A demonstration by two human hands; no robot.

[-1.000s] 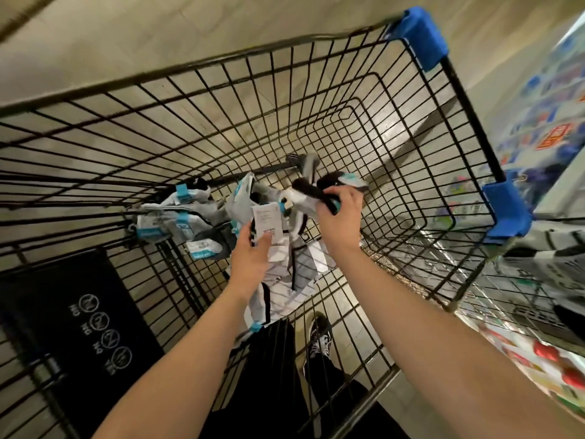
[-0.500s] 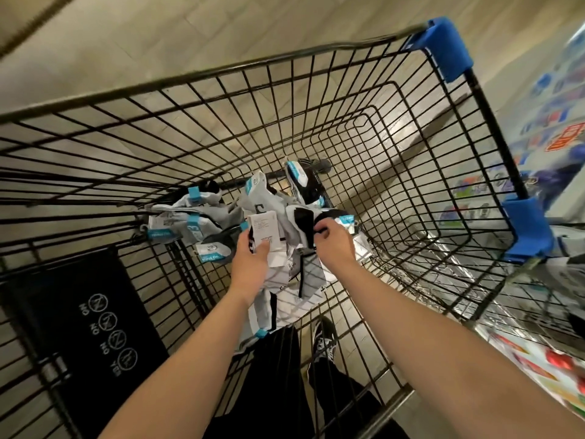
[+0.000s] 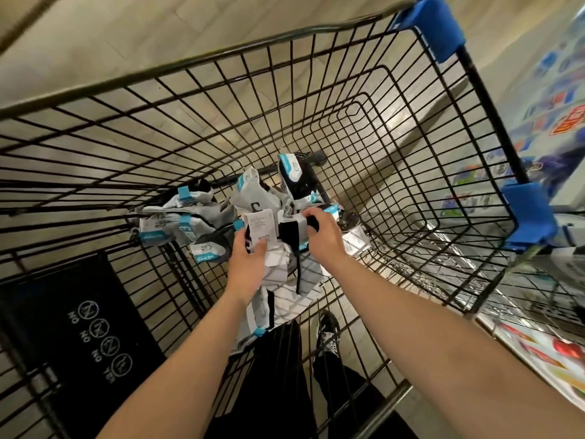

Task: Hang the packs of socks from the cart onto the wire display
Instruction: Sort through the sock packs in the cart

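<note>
Down inside the cart (image 3: 364, 99), both hands reach to the sock packs (image 3: 190, 223) that lie on the wire bottom. The left hand (image 3: 248, 267) is closed on one pack (image 3: 260, 228): the thumb presses on its white label and the fingers go behind, while the grey and black socks of this pack hang down below the wrist toward the near wall. The right hand (image 3: 323, 236) is curled over a black and white pack (image 3: 294, 232) just beside the first one, and its fingers grasp the top edge of it. The two held packs touch each other in the middle of the heap.

More packs with blue tags lie to the left of the hands, against the left wall of the cart, and one pack (image 3: 296, 175) stands tilted behind the hands. The far half of the cart bottom and the right side are free of goods, so there is open room toward the far wall and toward the blue corner guards (image 3: 440, 30) on the right rim. The cart walls rise high around the hands on all sides; only upward is the way open.

A black panel (image 3: 79, 318) with white signs is at the near left. A shoe (image 3: 327, 331) shows through the wires below. Right of the cart is a wire rack (image 3: 538, 280), blurred.
</note>
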